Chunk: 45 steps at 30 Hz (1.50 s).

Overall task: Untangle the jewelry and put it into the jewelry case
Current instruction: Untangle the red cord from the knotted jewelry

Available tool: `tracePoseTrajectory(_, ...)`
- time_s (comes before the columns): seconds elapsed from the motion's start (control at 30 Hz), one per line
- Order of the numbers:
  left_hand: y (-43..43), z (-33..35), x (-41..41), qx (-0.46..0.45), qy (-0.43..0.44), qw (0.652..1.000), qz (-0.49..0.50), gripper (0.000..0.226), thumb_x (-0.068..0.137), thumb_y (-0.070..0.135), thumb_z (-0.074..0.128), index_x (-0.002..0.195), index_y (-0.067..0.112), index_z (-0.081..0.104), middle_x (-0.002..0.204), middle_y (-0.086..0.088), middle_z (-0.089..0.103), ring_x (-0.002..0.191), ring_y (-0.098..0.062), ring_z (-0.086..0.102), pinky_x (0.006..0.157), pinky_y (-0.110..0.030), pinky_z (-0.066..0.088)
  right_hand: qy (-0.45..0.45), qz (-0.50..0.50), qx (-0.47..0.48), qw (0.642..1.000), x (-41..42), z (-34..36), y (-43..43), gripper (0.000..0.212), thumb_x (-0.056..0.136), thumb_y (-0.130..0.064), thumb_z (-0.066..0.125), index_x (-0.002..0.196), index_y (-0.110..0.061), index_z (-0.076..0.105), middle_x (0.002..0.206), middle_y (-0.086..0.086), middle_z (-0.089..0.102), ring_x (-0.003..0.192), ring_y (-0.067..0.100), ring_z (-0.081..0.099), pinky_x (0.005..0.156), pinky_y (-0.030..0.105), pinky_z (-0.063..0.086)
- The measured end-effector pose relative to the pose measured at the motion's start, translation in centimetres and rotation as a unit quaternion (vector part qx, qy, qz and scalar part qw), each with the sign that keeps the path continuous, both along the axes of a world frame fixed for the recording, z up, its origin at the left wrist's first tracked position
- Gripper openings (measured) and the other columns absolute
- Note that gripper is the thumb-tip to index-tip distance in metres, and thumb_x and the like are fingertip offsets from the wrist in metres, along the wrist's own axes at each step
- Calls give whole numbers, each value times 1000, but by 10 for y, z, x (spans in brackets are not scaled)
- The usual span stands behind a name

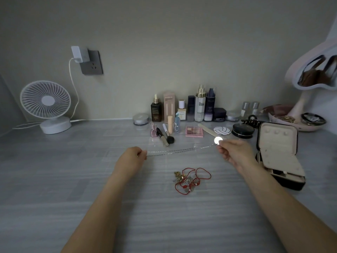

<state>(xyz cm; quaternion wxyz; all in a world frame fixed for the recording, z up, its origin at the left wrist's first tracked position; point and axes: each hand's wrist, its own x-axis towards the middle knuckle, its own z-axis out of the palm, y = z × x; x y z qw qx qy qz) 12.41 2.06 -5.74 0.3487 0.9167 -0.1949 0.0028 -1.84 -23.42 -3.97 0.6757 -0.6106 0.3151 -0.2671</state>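
Two forearms reach in from the near edge across the grey tabletop (54,179), which lies bare between them and wide open to their left. Between the forearms, flat on the surface and touched by neither hand, sits one tangle of red cords (191,178) with small metal charms.

Farther on, the two hands are held well apart, each clamped on an end of one silver chain (175,151) drawn nearly straight above the tabletop. The left hand (132,157) curls its fingers round one end. The right hand (233,152) pinches the other beside one round shiny pendant (218,140).

Near the right wrist stands one black jewelry case (279,156), open, with its pale-lined lid upright, so room on that side is tight.

Just beyond the chain lie one makeup brush (165,136) and one pink palette (194,131), with a row of bottles (199,108) against the wall. At the far left stands one white fan (46,105), with bare tabletop between it and the left hand.
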Motion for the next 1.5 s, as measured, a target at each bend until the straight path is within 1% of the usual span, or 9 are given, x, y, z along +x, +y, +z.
tracePoseTrajectory(0.2, -3, -11, 1, 110, -62, 992, 23, 28, 94, 34, 44, 77, 13, 54, 82, -7, 59, 83, -29, 56, 66, -30, 40, 99, 6, -98, 990, -1, -11, -1, 13, 81, -13, 68, 70, -7, 65, 61, 8, 63, 38, 8, 50, 33, 13, 26)
tracePoseTrajectory(0.4, -7, -13, 0, 156, -90, 981, 69, 25, 92, 37, 47, 92, 13, 56, 100, -10, 63, 94, -32, 57, 71, -31, 40, 185, 28, -176, 966, 4, -21, -8, 23, 83, -17, 67, 64, -9, 58, 54, 9, 63, 39, 11, 59, 31, 15, 32)
tracePoseTrajectory(0.53, -3, -7, -5, 177, -95, 975, 93, 32, 92, 38, 49, 108, 10, 52, 113, -13, 57, 102, -36, 56, 79, -37, 44, 261, 21, -289, 921, 1, -21, -10, 35, 80, -26, 67, 51, -9, 56, 43, 5, 60, 32, 8, 51, 35, 16, 34)
tracePoseTrajectory(0.6, -3, -1, -12, 173, -119, 973, 92, 35, 92, 35, 50, 115, 9, 50, 117, -14, 52, 102, -37, 56, 80, -39, 45, 274, 20, -359, 892, -4, -17, -8, 36, 80, -29, 67, 50, -9, 59, 49, 6, 63, 44, 12, 57, 48, 21, 40)
tracePoseTrajectory(0.7, -13, 5, -25, 92, -119, 989, 9, 22, 90, 30, 55, 105, 14, 59, 109, -8, 57, 95, -28, 59, 78, -35, 45, 227, 59, -434, 870, -8, -15, 6, 19, 80, -30, 69, 72, -12, 67, 73, 0, 64, 70, 15, 57, 64, 24, 39)
tracePoseTrajectory(0.9, -34, 7, -51, 75, 42, 968, -234, 13, 81, 29, 69, 92, 23, 65, 88, 9, 60, 78, -5, 53, 64, -16, 39, 158, 250, -479, 826, -12, -9, 44, 8, 76, -30, 74, 75, -24, 70, 69, -13, 62, 61, -1, 55, 59, 14, 40)
tracePoseTrajectory(1.2, -36, 4, -52, 116, -55, 969, -210, 17, 85, 29, 63, 101, 23, 63, 98, 3, 57, 78, -10, 50, 71, -22, 40, 164, 388, -480, 770, -24, 2, 54, 6, 74, -23, 76, 78, -23, 71, 72, -11, 60, 62, -7, 53, 58, 11, 43)
tracePoseTrajectory(1.33, -34, 20, -61, 45, 0, 964, -260, 16, 75, 34, 74, 80, 26, 62, 86, 10, 53, 72, -6, 49, 63, -17, 37, 171, 394, -514, 742, -25, 1, 54, 12, 73, -25, 76, 84, -27, 72, 79, -14, 53, 70, -3, 52, 68, 15, 44)
tracePoseTrajectory(1.5, -37, 23, -78, 178, 29, 926, -332, 30, 67, 36, 79, 90, 20, 68, 90, 8, 53, 88, -10, 52, 81, -25, 46, 180, 389, -536, 727, -22, -3, 54, 22, 72, -32, 76, 93, -32, 70, 84, -16, 49, 80, 0, 49, 78, 24, 46)
